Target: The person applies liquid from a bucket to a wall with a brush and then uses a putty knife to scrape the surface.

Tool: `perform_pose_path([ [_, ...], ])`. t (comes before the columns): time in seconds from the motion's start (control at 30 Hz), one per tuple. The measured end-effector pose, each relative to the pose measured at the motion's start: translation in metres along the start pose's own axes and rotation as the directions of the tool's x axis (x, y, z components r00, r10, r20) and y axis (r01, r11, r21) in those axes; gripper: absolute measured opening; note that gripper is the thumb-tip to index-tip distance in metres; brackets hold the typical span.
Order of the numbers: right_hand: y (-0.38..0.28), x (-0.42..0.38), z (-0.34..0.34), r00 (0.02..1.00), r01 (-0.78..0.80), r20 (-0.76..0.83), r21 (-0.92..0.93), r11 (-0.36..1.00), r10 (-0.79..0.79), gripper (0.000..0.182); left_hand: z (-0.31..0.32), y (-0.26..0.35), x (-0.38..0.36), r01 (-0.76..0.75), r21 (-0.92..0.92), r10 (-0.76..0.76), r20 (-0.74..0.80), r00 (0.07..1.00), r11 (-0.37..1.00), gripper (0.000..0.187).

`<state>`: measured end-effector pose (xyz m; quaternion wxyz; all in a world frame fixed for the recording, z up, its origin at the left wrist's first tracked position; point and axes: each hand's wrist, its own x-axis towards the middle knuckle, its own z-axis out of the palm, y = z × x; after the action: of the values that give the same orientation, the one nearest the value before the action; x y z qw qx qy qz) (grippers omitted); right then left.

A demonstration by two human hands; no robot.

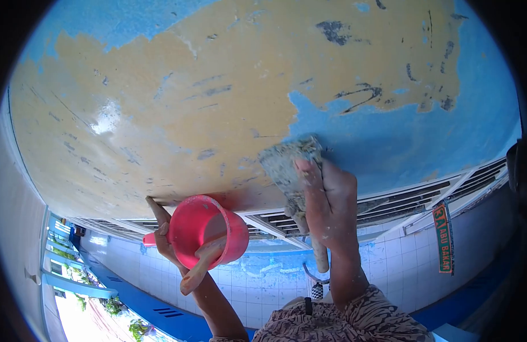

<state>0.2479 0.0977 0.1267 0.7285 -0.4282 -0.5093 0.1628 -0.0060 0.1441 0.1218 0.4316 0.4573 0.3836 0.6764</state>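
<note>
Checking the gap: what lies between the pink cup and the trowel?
In the head view, only bare yellow-coated ceiling and a strip of louvred vents lie between the pink cup and the trowel.

Looking up at ceiling (161, 102), yellow filler spreading over blue paint. Right hand (329, 205) pressing caked trowel (289, 165) flat against ceiling at filler's edge. Left hand (166, 239) gripping pink bucket (203, 228), wooden handle (201, 265) sticking out. Louvred vents (400, 199) running below.
</note>
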Motion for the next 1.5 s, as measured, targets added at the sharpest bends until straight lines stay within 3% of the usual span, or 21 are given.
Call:
perform_pose_path([
  [0.07,-0.005,-0.001,-0.003,0.996,-0.067,0.051,-0.023,0.997,0.069,0.030,0.004,0.000,0.004,0.002,-0.003,-0.002,0.008,1.000,1.000,0.079],
  [0.13,0.003,-0.021,-0.002,0.975,-0.210,-0.053,0.117,0.971,0.218,0.033,0.002,0.000,0.004,-0.003,-0.018,0.003,0.017,1.000,1.000,0.079],
  [0.27,0.008,-0.032,-0.013,0.968,-0.247,-0.033,0.036,0.968,0.249,0.033,-0.001,0.000,0.003,0.001,-0.036,-0.001,0.022,1.000,0.999,0.079],
  [0.33,0.005,-0.020,-0.009,0.952,-0.307,0.024,0.110,0.946,0.306,0.033,0.001,-0.001,0.006,0.014,-0.038,-0.012,0.035,0.999,0.999,0.079],
  [0.37,0.004,-0.018,-0.009,0.973,-0.230,0.006,0.081,0.970,0.231,0.033,0.001,-0.002,0.003,0.020,-0.040,-0.018,0.039,0.999,0.999,0.079],
  [0.5,0.011,-0.031,-0.015,0.958,-0.274,-0.046,0.139,0.952,0.282,0.033,0.003,-0.001,0.007,0.006,-0.040,-0.005,0.044,0.999,0.999,0.079],
  [0.57,0.014,-0.030,-0.020,0.978,-0.203,-0.050,0.004,0.979,0.203,0.038,0.000,-0.001,0.004,0.001,-0.046,0.001,0.033,0.999,0.999,0.079],
  [0.7,-0.005,-0.021,-0.015,0.942,-0.321,-0.065,0.124,0.939,0.330,0.035,-0.005,-0.003,-0.003,0.033,-0.030,-0.032,0.043,0.999,0.999,0.079],
  [0.77,-0.011,0.007,-0.014,0.996,-0.092,-0.015,0.004,0.996,0.092,0.035,-0.003,-0.003,-0.001,0.043,-0.024,-0.042,0.064,0.997,0.999,0.079],
  [0.8,-0.020,0.024,-0.010,0.996,-0.085,-0.020,-0.001,0.996,0.085,0.035,-0.002,-0.003,0.001,0.042,-0.030,-0.040,0.071,0.997,0.999,0.079],
  [0.87,-0.040,0.047,-0.001,0.994,0.100,-0.043,-0.121,0.988,-0.105,0.038,-0.002,-0.002,0.005,0.045,-0.037,-0.042,0.086,0.995,0.998,0.079],
  [0.9,-0.041,0.044,-0.003,0.993,0.100,-0.046,-0.126,0.987,-0.107,0.038,-0.001,-0.002,0.006,0.048,-0.039,-0.044,0.092,0.995,0.998,0.079],
  [0.97,-0.034,0.032,-0.006,0.999,-0.036,-0.014,-0.009,0.999,0.036,0.040,-0.007,-0.001,0.006,0.047,-0.048,-0.042,0.095,0.995,0.998,0.079],
  [1.1,0.021,-0.050,-0.037,0.959,-0.284,-0.015,-0.063,0.957,0.283,0.043,-0.007,-0.003,0.002,0.020,-0.083,-0.013,0.083,0.996,0.996,0.079],
  [1.2,0.058,-0.076,-0.042,0.935,-0.351,-0.069,-0.041,0.935,0.348,0.044,-0.005,-0.003,0.005,0.047,-0.066,-0.042,0.066,0.997,0.997,0.079],
  [1.27,0.072,-0.081,-0.044,0.956,-0.290,-0.071,-0.084,0.953,0.285,0.043,-0.003,-0.005,0.000,0.066,-0.034,-0.064,0.067,0.996,0.997,0.079],
  [1.5,0.058,-0.070,-0.035,0.943,-0.326,-0.069,0.001,0.945,0.325,0.039,0.001,-0.006,-0.001,0.066,0.000,-0.066,0.067,0.996,0.998,0.079],
])
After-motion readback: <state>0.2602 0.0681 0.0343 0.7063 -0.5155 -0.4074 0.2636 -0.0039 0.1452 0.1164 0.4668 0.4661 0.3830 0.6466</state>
